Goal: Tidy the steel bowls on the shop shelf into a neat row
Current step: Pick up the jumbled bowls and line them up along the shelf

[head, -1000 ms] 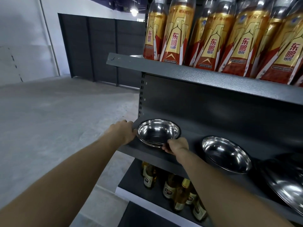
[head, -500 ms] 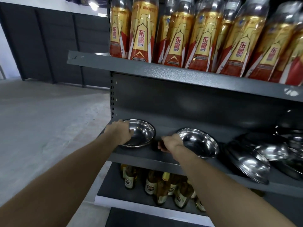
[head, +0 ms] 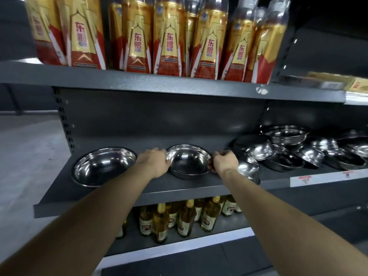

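Two steel bowls sit upright on the dark grey shelf (head: 123,193). The first bowl (head: 103,166) stands alone at the left end. The second bowl (head: 188,161) is just right of it, gripped on both sides: my left hand (head: 156,162) holds its left rim and my right hand (head: 224,161) pinches its right rim. An overturned bowl (head: 248,170) lies right behind my right hand. Further right, several steel bowls (head: 282,150) lie in a jumbled heap, some tilted or stacked.
Tall red and gold drink bottles (head: 169,36) crowd the shelf above, close over the bowls. Glass bottles (head: 185,218) stand on the shelf below. Bare concrete floor (head: 25,156) lies to the left. A price label strip (head: 318,177) runs along the shelf edge at right.
Both hands left the first bowl at the shelf's left end and moved right onto the second bowl. My view has swung right, showing the heap of bowls.
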{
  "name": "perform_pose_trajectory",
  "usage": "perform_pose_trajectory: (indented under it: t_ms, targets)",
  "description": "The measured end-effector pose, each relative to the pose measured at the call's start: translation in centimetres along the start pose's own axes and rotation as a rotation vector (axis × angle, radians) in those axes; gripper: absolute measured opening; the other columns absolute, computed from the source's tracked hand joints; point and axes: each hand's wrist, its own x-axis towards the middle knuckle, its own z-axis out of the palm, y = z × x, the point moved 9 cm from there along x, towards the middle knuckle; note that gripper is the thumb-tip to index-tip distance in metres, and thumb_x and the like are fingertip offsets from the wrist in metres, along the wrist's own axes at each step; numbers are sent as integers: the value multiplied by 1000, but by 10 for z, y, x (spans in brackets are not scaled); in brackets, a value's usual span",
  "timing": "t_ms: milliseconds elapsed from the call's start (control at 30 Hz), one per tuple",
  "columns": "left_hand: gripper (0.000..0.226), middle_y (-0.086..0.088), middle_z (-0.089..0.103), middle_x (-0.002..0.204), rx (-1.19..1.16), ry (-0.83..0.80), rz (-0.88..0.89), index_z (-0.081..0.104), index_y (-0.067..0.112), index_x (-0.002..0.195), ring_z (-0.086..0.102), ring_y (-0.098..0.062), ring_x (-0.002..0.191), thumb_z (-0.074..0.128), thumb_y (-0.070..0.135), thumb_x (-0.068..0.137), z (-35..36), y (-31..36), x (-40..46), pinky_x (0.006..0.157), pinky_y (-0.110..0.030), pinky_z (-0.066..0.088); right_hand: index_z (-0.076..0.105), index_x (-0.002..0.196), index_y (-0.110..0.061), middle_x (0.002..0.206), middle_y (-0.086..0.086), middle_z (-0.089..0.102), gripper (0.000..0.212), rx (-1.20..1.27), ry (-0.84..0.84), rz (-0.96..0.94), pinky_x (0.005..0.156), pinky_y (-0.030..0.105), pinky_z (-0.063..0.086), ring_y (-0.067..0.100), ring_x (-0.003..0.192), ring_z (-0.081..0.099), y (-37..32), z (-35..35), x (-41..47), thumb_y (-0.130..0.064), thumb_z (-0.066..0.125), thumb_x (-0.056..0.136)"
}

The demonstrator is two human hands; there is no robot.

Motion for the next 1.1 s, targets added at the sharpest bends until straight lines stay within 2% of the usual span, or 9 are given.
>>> perform_pose_trajectory:
  t_ms: [133,233,300,400,533,800,933,1033,1100]
  targets:
    - [48,-8,50,139,-4,-12,51,50,18,136,49,-29,127,39,47,99,5,43,9,97,-41,43,60,102,-6,99,16,70,15,-47,112,3,44,25,53,24,62,66,9,-54,17,-20,55,99]
    - [45,-5,52,139,3,1,61,54,19,130,51,-28,125,39,47,99,7,71,18,93,-39,44,64,114,-1,111,18,69,31,-153,180,16,90,37,54,36,103,65,20,-91,35,-26,56,98]
    - [46,-4,55,138,8,-3,66,56,19,129,52,-27,125,40,48,98,10,89,25,96,-39,45,63,118,-1,113,18,70,35,-144,160,41,97,39,50,36,108,64,31,-107,47,-29,55,97]
    - [46,-5,59,134,22,-12,72,60,18,126,56,-28,120,40,47,97,17,120,36,99,-40,46,62,114,-3,104,13,70,34,-142,145,60,87,36,53,32,95,66,44,-134,65,-32,57,97]
    - [42,-8,61,130,15,-16,41,62,20,121,57,-30,117,40,47,97,25,158,49,92,-40,47,65,106,-4,101,15,71,38,-157,124,70,92,46,56,35,97,68,58,-164,97,-40,59,95]
    - [56,-13,49,142,-24,-22,-53,46,12,138,48,-31,128,33,50,101,45,218,67,97,-43,44,69,108,3,106,21,73,55,-202,-115,195,94,46,55,37,99,69,103,-168,156,-50,58,93]
    - [60,-14,47,145,-144,-41,-132,38,16,146,46,-33,131,24,54,101,56,229,68,99,-43,41,65,73,-5,63,8,65,57,-188,-220,268,62,34,55,22,57,59,114,-159,162,-58,56,92]
    - [65,-13,48,145,-228,-49,-205,34,19,148,48,-34,130,19,60,99,59,232,64,102,-45,42,59,66,-9,44,1,55,61,-176,-278,289,48,29,48,18,47,52,115,-151,162,-65,56,88]
    - [68,-13,46,148,-267,-68,-238,27,20,152,47,-34,132,18,61,99,62,235,62,105,-48,41,60,68,-9,49,2,56,61,-171,-308,289,44,26,46,17,46,52,115,-147,161,-67,58,87]
